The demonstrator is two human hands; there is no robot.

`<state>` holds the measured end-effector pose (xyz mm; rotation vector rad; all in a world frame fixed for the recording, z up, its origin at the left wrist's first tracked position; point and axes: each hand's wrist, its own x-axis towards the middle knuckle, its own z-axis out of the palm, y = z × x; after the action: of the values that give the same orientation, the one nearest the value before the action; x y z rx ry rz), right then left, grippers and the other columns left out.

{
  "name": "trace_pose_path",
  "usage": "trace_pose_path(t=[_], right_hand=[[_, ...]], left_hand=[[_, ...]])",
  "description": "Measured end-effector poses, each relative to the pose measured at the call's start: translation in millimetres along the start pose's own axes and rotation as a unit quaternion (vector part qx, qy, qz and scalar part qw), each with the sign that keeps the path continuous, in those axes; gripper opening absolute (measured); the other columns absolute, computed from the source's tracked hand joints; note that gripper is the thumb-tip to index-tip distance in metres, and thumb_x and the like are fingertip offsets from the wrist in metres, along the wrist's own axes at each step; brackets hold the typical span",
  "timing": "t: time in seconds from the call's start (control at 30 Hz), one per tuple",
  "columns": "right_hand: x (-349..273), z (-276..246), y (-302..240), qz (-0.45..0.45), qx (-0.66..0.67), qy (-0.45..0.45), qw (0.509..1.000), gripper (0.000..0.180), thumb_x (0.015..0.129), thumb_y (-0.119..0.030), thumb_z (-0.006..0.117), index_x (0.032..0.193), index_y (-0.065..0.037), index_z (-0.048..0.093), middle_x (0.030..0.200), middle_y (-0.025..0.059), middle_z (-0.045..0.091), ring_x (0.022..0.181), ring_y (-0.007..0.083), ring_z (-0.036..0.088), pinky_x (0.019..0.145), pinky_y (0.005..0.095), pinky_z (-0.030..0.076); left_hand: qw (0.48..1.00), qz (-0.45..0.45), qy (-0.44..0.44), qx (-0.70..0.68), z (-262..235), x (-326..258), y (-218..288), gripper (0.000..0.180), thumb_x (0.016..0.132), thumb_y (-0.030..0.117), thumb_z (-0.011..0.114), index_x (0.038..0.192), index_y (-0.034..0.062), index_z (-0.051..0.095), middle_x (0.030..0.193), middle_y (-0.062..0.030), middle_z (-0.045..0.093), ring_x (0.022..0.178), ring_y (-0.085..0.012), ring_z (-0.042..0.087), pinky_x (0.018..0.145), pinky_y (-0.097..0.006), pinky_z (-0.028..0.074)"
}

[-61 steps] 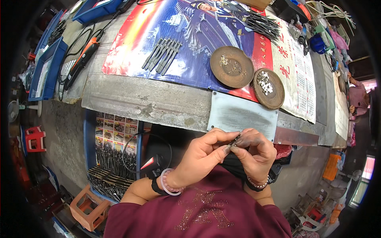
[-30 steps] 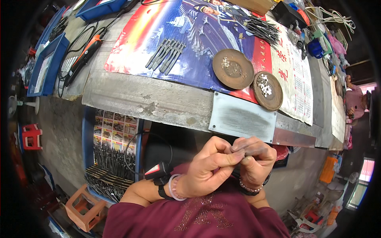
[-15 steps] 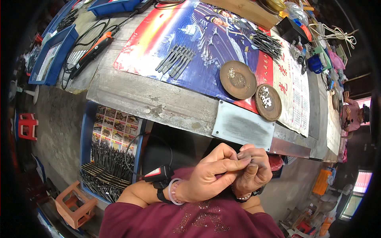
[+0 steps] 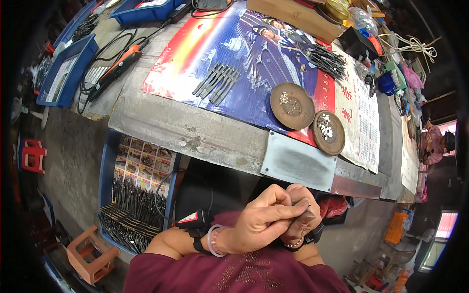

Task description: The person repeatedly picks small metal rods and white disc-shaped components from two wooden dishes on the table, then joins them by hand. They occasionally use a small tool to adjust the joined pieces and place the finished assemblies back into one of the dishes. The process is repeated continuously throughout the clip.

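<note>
My left hand [image 4: 261, 219] and my right hand [image 4: 304, 215] meet in front of my chest, fingertips pressed together. Both are closed, and whatever lies between them is hidden or too small to name. Just beyond them, a grey metal plate [image 4: 300, 161] with a dark smudge overhangs the table edge. Past it sit two round brown dishes: one [image 4: 278, 117] with small pale bits, the other [image 4: 336, 145] with small white pieces. Several slim dark rods [image 4: 215, 84] lie in a row on the poster [image 4: 195, 58], and a bundle of similar dark rods [image 4: 326, 61] lies farther right.
Below the table at left stands a blue crate [image 4: 108, 166] packed with dark rods. An orange-and-black corded tool [image 4: 115, 71] lies beside a blue tray [image 4: 66, 73]. A wooden block [image 4: 295, 19] edges the back. A brown stool [image 4: 93, 256] stands lower left; another person [image 4: 432, 144] is far right.
Both hands stay pressed together and have shifted slightly down, with the right hand turned closer in behind the left fingers. The table view has moved slightly; nothing on it has visibly changed.
</note>
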<state>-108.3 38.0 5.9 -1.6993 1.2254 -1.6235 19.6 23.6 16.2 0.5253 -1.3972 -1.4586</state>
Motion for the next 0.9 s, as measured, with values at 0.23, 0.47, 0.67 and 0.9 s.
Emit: trace_pose_path(t=[0.23,0.47,0.67,0.9], right_hand=[[5,0,0,0.023,0.022,0.018,0.999,0.043,0.101,-0.027,0.043,0.073,0.005,0.048,0.072,0.0127,0.05,0.064,0.0242,0.051,0.058,0.0334,0.044],[8,-12,7,0.072,-0.013,0.073,0.995,0.042,0.1,-0.024,0.045,0.072,0.006,0.052,0.076,0.0168,0.059,0.066,0.0206,0.056,0.059,0.0301,0.045],[8,-27,12,0.149,0.107,0.126,0.975,0.05,0.1,-0.038,0.046,0.07,0.002,0.05,0.062,0.0102,0.053,0.048,0.0119,0.045,0.047,0.0243,0.04],[2,-31,12,0.165,0.079,0.162,0.97,0.035,0.098,-0.023,0.054,0.08,0.007,0.058,0.067,0.0086,0.056,0.05,0.0075,0.043,0.045,0.0196,0.035]], left_hand=[[0.999,-0.015,0.019,0.032,-2,8,4,0.038,0.078,-0.013,0.059,0.113,0.0008,0.067,0.095,-0.008,0.055,0.084,-0.0142,0.054,0.074,-0.021,0.042],[0.981,-0.129,0.032,-0.144,6,18,-4,0.036,0.086,-0.011,0.054,0.12,-0.0028,0.061,0.106,-0.0057,0.052,0.098,-0.011,0.051,0.084,-0.02,0.04],[0.955,-0.179,0.051,-0.232,3,19,-10,0.034,0.091,-0.008,0.051,0.125,-0.0027,0.055,0.101,-0.0034,0.049,0.065,-0.0048,0.047,0.054,-0.019,0.038],[0.931,-0.229,0.071,-0.274,-6,17,-15,0.031,0.094,-0.003,0.051,0.125,-0.0037,0.054,0.096,-0.0015,0.049,0.063,-0.0034,0.043,0.053,-0.018,0.037]])
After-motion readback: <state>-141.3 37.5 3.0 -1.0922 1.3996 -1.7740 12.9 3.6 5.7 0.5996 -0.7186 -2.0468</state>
